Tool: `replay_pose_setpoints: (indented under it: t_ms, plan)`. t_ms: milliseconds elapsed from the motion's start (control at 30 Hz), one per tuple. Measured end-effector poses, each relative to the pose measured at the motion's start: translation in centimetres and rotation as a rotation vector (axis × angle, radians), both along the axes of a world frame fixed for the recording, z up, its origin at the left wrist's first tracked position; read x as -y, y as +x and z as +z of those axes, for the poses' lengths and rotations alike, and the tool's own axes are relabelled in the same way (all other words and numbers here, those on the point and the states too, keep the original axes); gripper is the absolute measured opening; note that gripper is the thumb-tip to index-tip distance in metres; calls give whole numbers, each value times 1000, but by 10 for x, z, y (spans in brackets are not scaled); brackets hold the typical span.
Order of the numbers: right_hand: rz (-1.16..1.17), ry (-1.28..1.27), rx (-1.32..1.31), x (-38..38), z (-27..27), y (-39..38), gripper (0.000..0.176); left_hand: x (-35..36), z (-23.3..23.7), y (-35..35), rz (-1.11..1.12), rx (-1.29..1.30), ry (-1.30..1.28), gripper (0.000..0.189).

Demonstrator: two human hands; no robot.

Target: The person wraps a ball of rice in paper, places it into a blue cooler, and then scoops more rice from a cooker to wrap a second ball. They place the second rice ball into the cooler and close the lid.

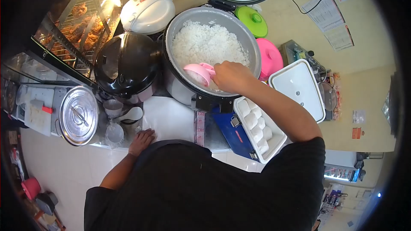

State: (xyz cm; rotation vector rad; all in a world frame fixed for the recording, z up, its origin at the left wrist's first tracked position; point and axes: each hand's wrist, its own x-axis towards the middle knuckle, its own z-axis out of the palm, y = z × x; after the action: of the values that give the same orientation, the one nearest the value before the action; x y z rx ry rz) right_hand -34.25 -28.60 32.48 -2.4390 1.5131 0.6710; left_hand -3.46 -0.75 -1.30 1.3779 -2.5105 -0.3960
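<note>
One lidded pot (pixel 75 124) stood left of a black cooker (pixel 127 70). The left hand (pixel 141 142), fingers close together, rested by the paper (pixel 169 118). A pink scoop (pixel 196 69) was inside the open cooker (pixel 255 51), clamped in the fingers of the right hand (pixel 231 77), whose forearm (pixel 280 105) crossed above a cool box (pixel 235 131).

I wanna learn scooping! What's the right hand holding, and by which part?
The right hand holds a pink scoop by its handle end.
</note>
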Motion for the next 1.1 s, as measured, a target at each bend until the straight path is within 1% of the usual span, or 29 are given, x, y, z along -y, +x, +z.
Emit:
replay_pose_setpoints:
  t_ms: [133,233,267,333,433,533,567,600,633,667,700,733,800,867,900,967,1000,1033,1067,1100]
  plan:
    - [41,53,49,9,15,-22,39,2,-10,2,-19,-22,-2,33]
    - [250,65,187,42,4,-55,37,1,-11,1,-11,4,-10,33]
    - [110,244,214,49,8,-60,35,-2,-12,0,-16,15,-28,33]
    - [-175,579,259,56,34,-58,33,1,-13,1,-24,35,-82,33]
    - [-547,774,675,50,20,-78,28,-1,-11,1,-11,31,30,36]
    - [-778,670,1103,-5,23,-60,25,0,-7,2,-29,63,-19,43]
    - [-778,701,1242,-26,18,-57,23,-2,-12,1,-17,54,-23,44]
    - [-675,728,1366,-46,7,-53,23,-3,-23,1,-8,46,-19,45]
    - [-698,742,1494,-72,2,-43,19,-4,-32,2,4,38,-13,47]
    - [-726,763,1619,-99,-4,-29,18,-4,-35,3,-15,87,-61,47]
    - [-725,720,1685,-124,-13,-13,19,-5,-34,3,-36,139,-91,47]
    - [-735,680,1748,-150,-24,0,20,-3,-26,3,-33,46,80,48]
    - [-806,710,1806,-188,-56,13,25,-3,-6,1,-7,-40,38,47]
    - [-751,529,1707,-211,-103,23,39,0,-1,2,-6,-148,71,45]
    - [-713,359,1528,-220,-134,24,50,1,0,3,-12,-179,60,44]
    - [-370,-172,922,-234,-203,30,63,-3,4,3,-7,-200,45,43]
    - [-239,-292,706,-241,-233,35,68,-4,6,3,7,-191,37,43]
    - [-200,-207,523,-252,-274,35,72,-5,7,1,21,-185,26,43]
    - [-160,-119,340,-259,-301,37,76,-3,10,0,12,-195,27,44]
    - [-80,-180,285,-257,-287,44,79,-4,13,0,4,-203,32,44]
